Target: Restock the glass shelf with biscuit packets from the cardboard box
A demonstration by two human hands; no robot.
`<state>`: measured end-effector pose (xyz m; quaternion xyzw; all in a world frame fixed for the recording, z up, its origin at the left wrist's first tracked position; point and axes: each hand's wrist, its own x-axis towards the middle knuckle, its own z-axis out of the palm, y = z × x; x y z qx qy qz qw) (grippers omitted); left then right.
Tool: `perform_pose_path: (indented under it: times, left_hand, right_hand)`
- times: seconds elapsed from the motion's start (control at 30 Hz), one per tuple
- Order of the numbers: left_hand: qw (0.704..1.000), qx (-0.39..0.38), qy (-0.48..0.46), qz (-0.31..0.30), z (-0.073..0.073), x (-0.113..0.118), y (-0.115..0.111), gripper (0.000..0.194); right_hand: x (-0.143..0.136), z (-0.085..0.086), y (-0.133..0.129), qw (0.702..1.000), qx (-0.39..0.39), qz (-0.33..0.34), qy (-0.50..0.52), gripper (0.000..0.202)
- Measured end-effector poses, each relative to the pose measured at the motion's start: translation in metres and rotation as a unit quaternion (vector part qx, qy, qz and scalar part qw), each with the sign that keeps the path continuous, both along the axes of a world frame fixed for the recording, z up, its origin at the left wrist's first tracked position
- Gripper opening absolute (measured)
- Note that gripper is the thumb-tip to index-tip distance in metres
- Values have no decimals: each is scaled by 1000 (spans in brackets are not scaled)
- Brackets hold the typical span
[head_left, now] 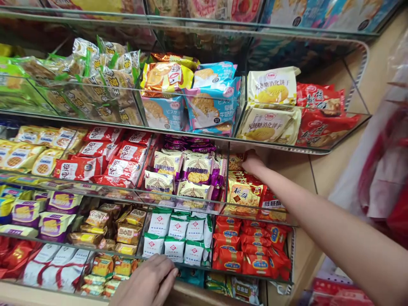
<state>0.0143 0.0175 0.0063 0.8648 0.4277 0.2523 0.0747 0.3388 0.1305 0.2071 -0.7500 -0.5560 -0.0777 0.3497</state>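
My right hand (253, 162) reaches deep into the right-hand compartment of the middle shelf. Its fingers are mostly hidden at the right edge of a biscuit packet (236, 161) at the back; whether they grip it I cannot make out. In front of it stand a yellow walnut biscuit packet (245, 193) and a red walnut biscuit packet (270, 202). Low in the view, my left hand (145, 280) is palm down by the lower shelf front, fingers loosely bent and holding nothing. Just above it are white and green packets (174, 248).
Clear dividers and lips front the shelf rows. The upper shelf (191, 135) overhangs my right hand, carrying blue biscuit packets (207, 106) and cream packets (270, 89). Red packets (226, 244) fill the compartment below. Plastic-wrapped goods (382, 178) are at the right.
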Motion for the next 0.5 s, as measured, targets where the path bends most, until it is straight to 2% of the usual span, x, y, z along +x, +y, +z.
perform_pose_path:
  times: [0.17,0.4,0.5]
  left_hand:
    - [1000,-25,18,5,-1,0,1,28]
    - [996,-59,59,14,0,2,1,30]
    - [996,-61,65,16,1,2,1,31]
  right_hand:
    - [2,1,0,997,-25,50,-62,51]
    - [-5,20,6,992,-75,24,-96,47]
    - [-10,23,8,992,-93,17,-86,41]
